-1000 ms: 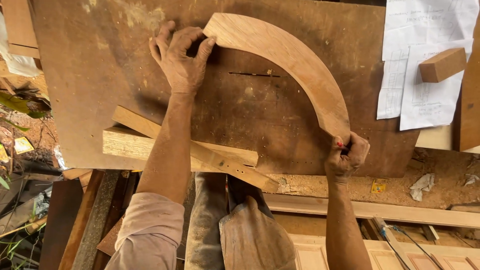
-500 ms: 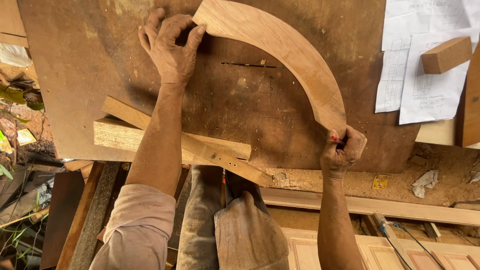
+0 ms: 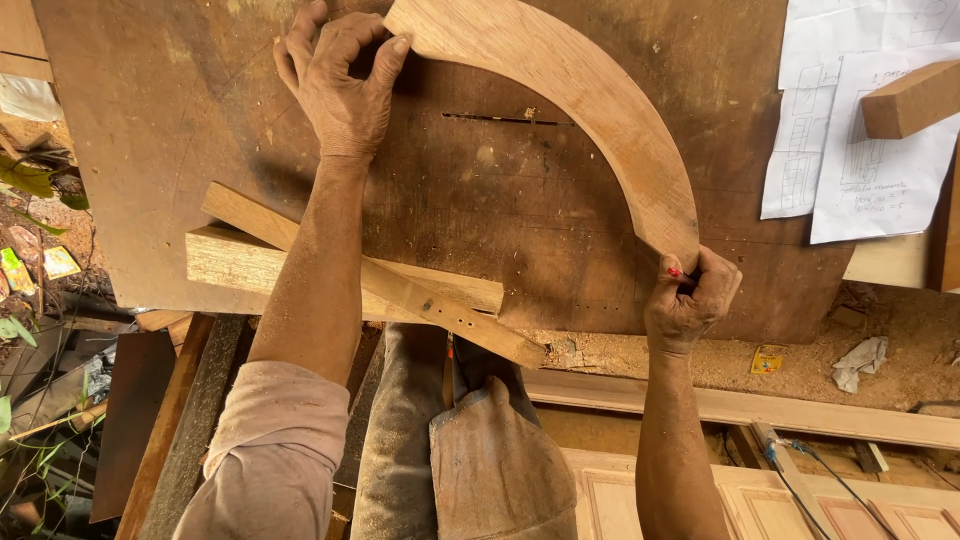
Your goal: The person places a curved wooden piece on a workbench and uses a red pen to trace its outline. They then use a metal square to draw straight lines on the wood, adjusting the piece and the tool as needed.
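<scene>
A curved, arc-shaped wooden piece (image 3: 590,110) lies flat on a dark brown board (image 3: 180,130) with a narrow slot (image 3: 505,119) cut in it. My left hand (image 3: 340,80) pinches the arc's upper left end with fingers and thumb. At the arc's lower right end, my right hand (image 3: 690,300) is closed around a small red-tipped object, a pencil or marker, pressed against the wood's end.
Two straight wooden strips (image 3: 400,295) lie crossed under my left forearm at the board's near edge. Paper sheets with drawings (image 3: 860,150) are at the right, weighed by a wooden block (image 3: 912,98). Sawdust and panelled wooden pieces (image 3: 800,500) lie below.
The view has shifted slightly; the arc and both hands sit a little higher and leftward in frame. Both hands keep the same hold on the arc's ends.
</scene>
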